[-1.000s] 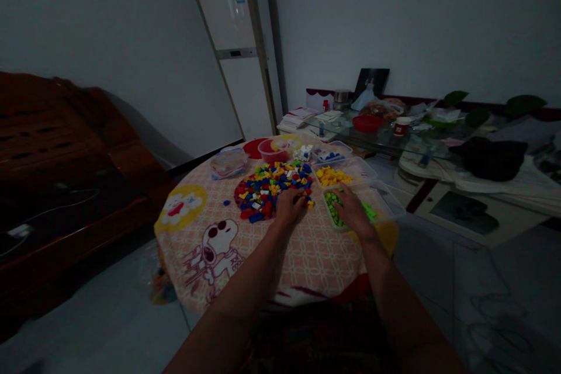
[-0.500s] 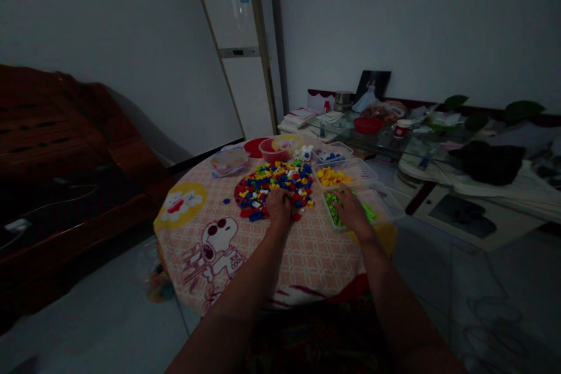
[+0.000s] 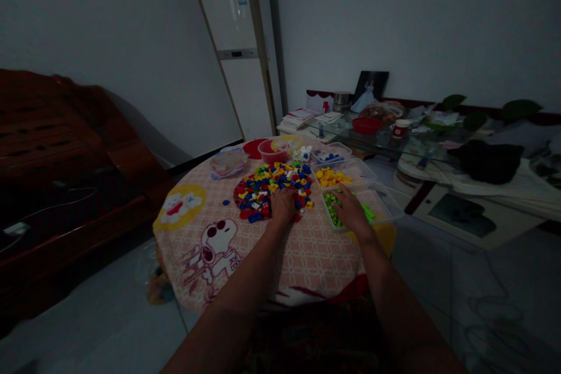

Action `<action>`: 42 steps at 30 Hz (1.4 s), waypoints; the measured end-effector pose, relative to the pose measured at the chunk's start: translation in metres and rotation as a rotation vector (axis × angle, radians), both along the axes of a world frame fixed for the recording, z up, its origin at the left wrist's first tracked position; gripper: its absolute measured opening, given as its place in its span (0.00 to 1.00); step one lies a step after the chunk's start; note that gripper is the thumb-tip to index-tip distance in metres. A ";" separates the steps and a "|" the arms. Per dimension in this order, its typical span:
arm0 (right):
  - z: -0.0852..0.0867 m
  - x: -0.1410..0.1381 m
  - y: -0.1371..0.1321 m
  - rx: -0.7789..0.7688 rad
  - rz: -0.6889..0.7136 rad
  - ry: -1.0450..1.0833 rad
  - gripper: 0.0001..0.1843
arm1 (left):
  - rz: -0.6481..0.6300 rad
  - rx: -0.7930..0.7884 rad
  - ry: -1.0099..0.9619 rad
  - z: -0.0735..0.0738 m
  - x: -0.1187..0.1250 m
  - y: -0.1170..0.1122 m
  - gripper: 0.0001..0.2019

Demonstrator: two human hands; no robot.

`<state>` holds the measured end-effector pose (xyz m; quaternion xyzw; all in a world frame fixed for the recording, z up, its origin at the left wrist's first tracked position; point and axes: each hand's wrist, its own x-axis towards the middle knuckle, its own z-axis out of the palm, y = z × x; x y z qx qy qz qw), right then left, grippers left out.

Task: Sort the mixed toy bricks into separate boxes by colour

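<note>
Both of your hands were at the toy bricks on the round table (image 3: 307, 254).
Your left hand (image 3: 283, 205) was at the near side of the mixed brick pile (image 3: 258, 193), fingers curled downward; whether it gripped a brick could not be told. Your right hand (image 3: 350, 211), thumb and fingers spread, was over the clear box (image 3: 340, 229) of green bricks (image 3: 329, 205), beside the yellow bricks (image 3: 332, 176).

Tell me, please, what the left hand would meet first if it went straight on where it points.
The left hand would likely meet the mixed bricks in the pile just ahead; the exact depth is unclear.
</note>
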<state>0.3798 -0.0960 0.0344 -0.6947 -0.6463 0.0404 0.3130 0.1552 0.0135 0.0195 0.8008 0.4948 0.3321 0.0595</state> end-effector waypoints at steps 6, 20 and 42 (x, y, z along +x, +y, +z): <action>0.002 0.000 0.000 -0.020 -0.008 -0.016 0.24 | -0.026 -0.019 -0.046 -0.003 -0.003 -0.002 0.11; 0.002 -0.002 0.000 -0.017 -0.026 -0.012 0.23 | -0.069 -0.026 -0.398 0.021 0.032 0.003 0.08; -0.001 0.001 0.000 -0.016 -0.018 -0.035 0.23 | -0.013 -0.167 -0.429 0.016 0.019 0.004 0.11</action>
